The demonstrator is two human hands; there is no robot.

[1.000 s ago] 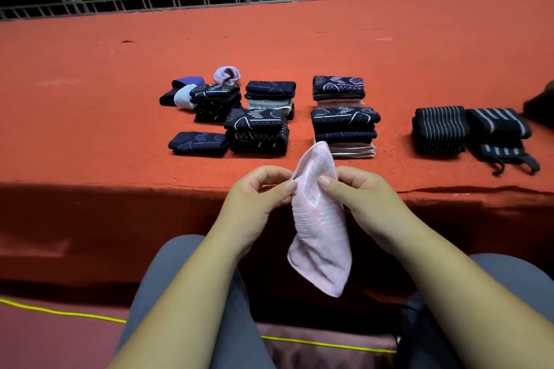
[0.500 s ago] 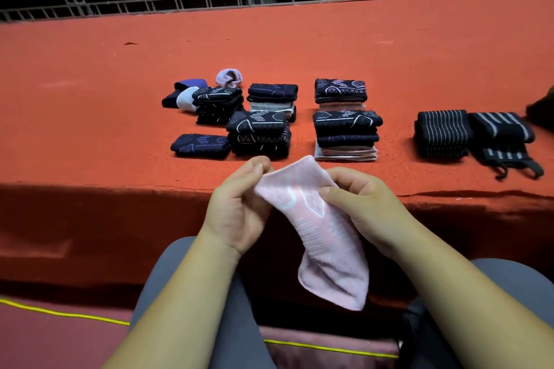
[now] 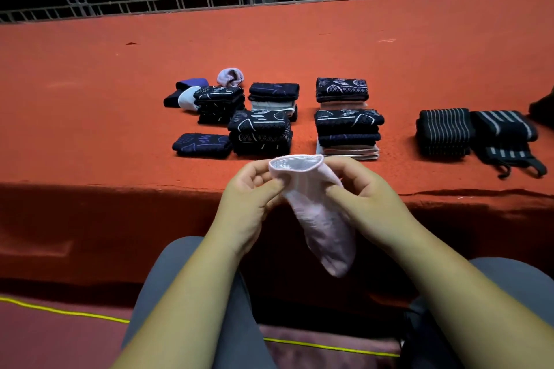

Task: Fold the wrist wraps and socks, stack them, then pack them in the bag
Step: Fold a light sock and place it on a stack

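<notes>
Your left hand (image 3: 245,204) pinches the sock (image 3: 326,234) at one side of its cuff, your right hand (image 3: 368,201) the other side, holding the mouth open between them (toe hanging down). Beyond your hands sit folded stacks (image 3: 260,132); farther right of your right hand, the wraps (image 3: 443,132).
</notes>
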